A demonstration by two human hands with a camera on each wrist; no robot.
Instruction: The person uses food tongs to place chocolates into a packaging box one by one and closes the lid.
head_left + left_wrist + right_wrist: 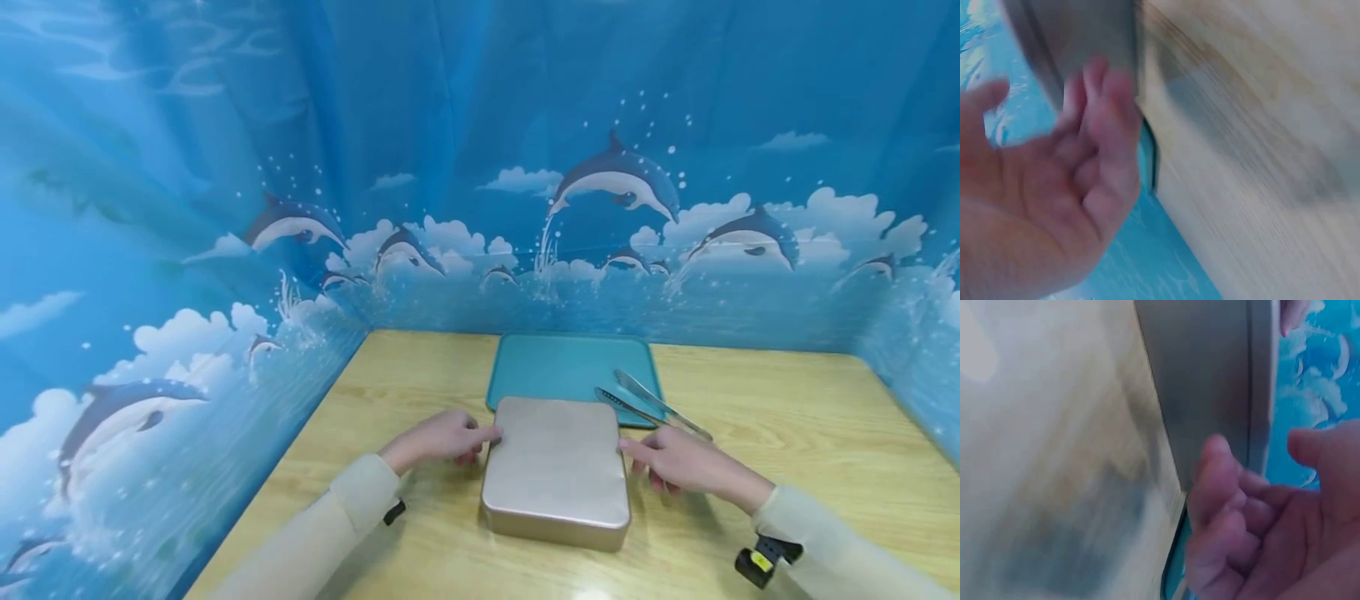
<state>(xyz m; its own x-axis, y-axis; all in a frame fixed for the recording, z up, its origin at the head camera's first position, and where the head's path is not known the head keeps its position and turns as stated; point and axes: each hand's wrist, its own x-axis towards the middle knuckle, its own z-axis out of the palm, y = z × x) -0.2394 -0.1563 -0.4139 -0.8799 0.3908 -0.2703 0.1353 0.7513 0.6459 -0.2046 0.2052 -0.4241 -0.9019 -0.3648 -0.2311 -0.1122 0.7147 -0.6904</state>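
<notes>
A closed, rose-gold metal tin (557, 458) with a rounded rectangular lid lies flat on the wooden table. At its left side is my left hand (447, 437), one digit reaching the lid's edge. My right hand (678, 460) is at the opposite side, with a fingertip at the right edge of the lid. In the left wrist view, loosely bent fingers (1107, 115) are beside the tin's side wall (1094, 31), and the thumb stands apart. The right wrist view shows similarly bent fingers (1216, 481) by the tin (1207, 381). Whether either hand presses on the metal is unclear.
Behind the tin lies a teal tray (555, 362), its front edge partly hidden. Metal tongs (660, 400) rest across the tray's right side, ends spread, reaching onto the table (787, 417). A blue dolphin-print curtain (480, 167) borders the table at the back and sides.
</notes>
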